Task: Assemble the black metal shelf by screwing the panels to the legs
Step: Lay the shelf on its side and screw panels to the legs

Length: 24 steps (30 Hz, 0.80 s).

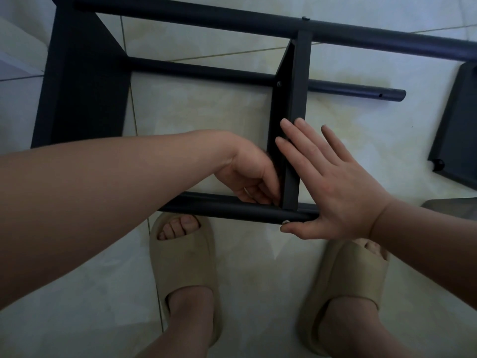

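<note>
Mid frame, the panel (296, 99), likely stiff and hard, is pressed by the right hand (335, 192), fingers straight. The left hand (253, 177) is curled by the leg (219, 205); its hold cannot be told. The panel is best held by its edges.

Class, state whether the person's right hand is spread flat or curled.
Spread flat: right hand has straight fingers resting against the black panel.

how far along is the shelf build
Done: the left panel and middle panel stand between the legs, with a screw in a far joint. In hand: the right hand presses flat on the middle panel, thumb by a screw head in the near leg; the left hand curls at that joint, its hold hidden. Left: a loose panel lies on the floor, and an end hole is empty.
</note>
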Tool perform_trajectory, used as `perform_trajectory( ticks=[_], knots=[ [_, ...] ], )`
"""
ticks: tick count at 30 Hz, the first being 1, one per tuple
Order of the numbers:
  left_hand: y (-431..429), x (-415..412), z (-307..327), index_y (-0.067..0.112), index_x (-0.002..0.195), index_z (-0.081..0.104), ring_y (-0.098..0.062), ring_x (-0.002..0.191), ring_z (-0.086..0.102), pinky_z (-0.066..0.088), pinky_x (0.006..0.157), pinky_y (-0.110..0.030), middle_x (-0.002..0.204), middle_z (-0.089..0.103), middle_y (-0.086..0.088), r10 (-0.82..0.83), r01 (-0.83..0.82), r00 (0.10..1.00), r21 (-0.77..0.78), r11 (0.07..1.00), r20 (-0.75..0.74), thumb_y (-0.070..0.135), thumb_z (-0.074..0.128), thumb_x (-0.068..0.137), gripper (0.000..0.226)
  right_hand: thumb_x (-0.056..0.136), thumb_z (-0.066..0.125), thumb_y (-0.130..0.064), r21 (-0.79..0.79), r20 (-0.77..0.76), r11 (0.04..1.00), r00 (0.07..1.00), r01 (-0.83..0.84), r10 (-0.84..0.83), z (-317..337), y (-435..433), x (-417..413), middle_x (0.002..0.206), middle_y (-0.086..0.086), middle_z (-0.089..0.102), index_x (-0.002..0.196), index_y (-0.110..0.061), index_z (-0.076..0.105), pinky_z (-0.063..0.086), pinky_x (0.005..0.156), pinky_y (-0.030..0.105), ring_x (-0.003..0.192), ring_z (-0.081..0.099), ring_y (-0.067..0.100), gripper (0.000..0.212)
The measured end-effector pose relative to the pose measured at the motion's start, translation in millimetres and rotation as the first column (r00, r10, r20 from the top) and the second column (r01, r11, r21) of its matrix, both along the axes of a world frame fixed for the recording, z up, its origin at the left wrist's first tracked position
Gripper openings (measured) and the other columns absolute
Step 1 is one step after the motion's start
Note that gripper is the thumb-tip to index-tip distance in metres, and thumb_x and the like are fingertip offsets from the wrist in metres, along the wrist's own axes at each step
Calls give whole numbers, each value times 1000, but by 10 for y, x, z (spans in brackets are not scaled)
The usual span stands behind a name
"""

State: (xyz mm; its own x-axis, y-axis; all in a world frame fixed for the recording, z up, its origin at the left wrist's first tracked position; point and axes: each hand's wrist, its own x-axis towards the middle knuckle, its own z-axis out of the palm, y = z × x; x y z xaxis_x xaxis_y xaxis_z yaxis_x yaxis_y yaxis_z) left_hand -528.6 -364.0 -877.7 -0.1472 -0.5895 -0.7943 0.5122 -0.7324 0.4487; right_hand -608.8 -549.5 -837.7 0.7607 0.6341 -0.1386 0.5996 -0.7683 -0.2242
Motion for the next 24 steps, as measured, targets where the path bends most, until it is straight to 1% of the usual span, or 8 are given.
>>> perform_trajectory(
  ticks=[4, 8, 11, 14, 16, 19, 22, 24],
  knots=[
    [5, 37, 16, 15, 102, 69, -14, 86, 63, 49, 85, -31, 92, 70, 1, -68, 67, 998, 19, 998, 9, 11, 60, 94, 13, 78, 50, -82, 5, 7, 1000, 1000, -1, 1, -3, -1, -1, 168, 17, 9, 158, 0, 23, 18, 121, 62, 157, 5, 32, 118],
    [-5, 53, 11, 11, 108, 67, -14, 84, 63, 49, 84, -29, 97, 68, -3, -32, 32, 999, -10, 999, -17, 6, 58, 94, 18, 78, 51, -81, 7, 10, 1000, 1000, -2, 2, -14, 1, 1, 168, 17, 9, 158, 0, 23, 18, 122, 61, 157, 5, 32, 118],
    [-14, 41, 6, 12, 109, 67, -13, 85, 63, 50, 84, -28, 100, 68, -2, -17, 17, 1000, -19, 1000, -8, 7, 57, 94, 18, 79, 49, -82, 7, 12, 1000, 1000, -2, 2, -18, -1, 2, 168, 17, 9, 158, 0, 22, 18, 122, 61, 157, 4, 32, 117],
    [-14, 26, -10, 13, 113, 68, -15, 94, 65, 48, 92, -32, 104, 70, -1, -49, 49, 998, -6, 999, 28, 11, 60, 94, 20, 80, 48, -83, 7, 11, 1000, 1000, -6, 5, -21, -1, 0, 169, 17, 9, 159, -1, 21, 18, 121, 62, 157, 4, 32, 117],
    [-8, 36, -9, 15, 110, 69, -15, 95, 65, 48, 92, -32, 100, 72, 1, -86, 86, 995, 10, 996, 50, 13, 62, 94, 18, 79, 48, -83, 6, 12, 1000, 1000, -5, 5, -21, 1, -1, 169, 17, 8, 159, -1, 21, 18, 121, 62, 157, 4, 32, 118],
    [-7, 68, 9, 16, 104, 70, -13, 89, 65, 50, 88, -30, 95, 72, 2, -96, 95, 994, 8, 995, 53, 11, 62, 93, 15, 79, 48, -83, 12, 12, 1000, 1000, -4, 4, -19, -2, 0, 168, 17, 9, 159, 0, 21, 18, 122, 61, 157, 4, 32, 117],
    [-24, 66, 14, 15, 106, 69, -13, 90, 64, 48, 89, -29, 100, 70, 1, -78, 78, 997, 2, 997, 29, 10, 59, 94, 17, 79, 50, -82, 19, 19, 1000, 1000, -5, 4, -21, -3, -1, 168, 17, 10, 158, 0, 23, 17, 122, 61, 157, 5, 32, 117],
    [-34, 52, 10, 14, 111, 69, -13, 93, 65, 49, 90, -30, 104, 71, 1, -66, 66, 997, 4, 998, 43, 11, 59, 94, 20, 79, 50, -82, 21, 18, 1000, 1000, -5, 4, -24, -1, 0, 168, 17, 10, 158, 0, 23, 18, 122, 61, 157, 5, 32, 117]
  ],
)
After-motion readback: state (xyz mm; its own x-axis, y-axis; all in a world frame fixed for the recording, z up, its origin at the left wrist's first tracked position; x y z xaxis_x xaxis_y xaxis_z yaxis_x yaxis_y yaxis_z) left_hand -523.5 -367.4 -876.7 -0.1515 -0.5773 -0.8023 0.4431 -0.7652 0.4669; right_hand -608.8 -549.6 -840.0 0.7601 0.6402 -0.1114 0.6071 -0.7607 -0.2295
